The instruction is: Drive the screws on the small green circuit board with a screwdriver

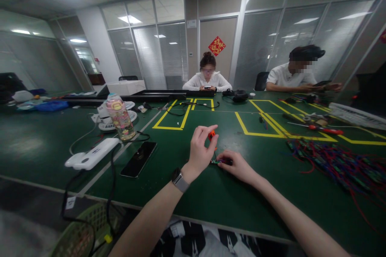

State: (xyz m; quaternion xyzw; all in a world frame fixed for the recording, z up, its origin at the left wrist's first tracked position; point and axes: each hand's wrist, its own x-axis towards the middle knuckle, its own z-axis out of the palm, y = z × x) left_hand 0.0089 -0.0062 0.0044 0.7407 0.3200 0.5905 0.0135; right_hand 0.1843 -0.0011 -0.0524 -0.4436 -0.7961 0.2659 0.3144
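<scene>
My left hand (199,149), with a watch (180,179) on its wrist, pinches the orange and black handle of a small screwdriver (212,134). The tool stands nearly upright, its thin shaft reaching down to a small green circuit board (214,162) on the table. Whether the tip touches the board is too small to tell. My right hand (237,165) rests at the board's right side, fingers closed on its edge and partly hiding it.
A heap of small boards with red and blue wires (334,164) lies right, near another red-handled screwdriver (325,129). To the left are a phone (139,159), a white device (93,153) and a drink bottle (120,118). Two people sit across the green table (169,192).
</scene>
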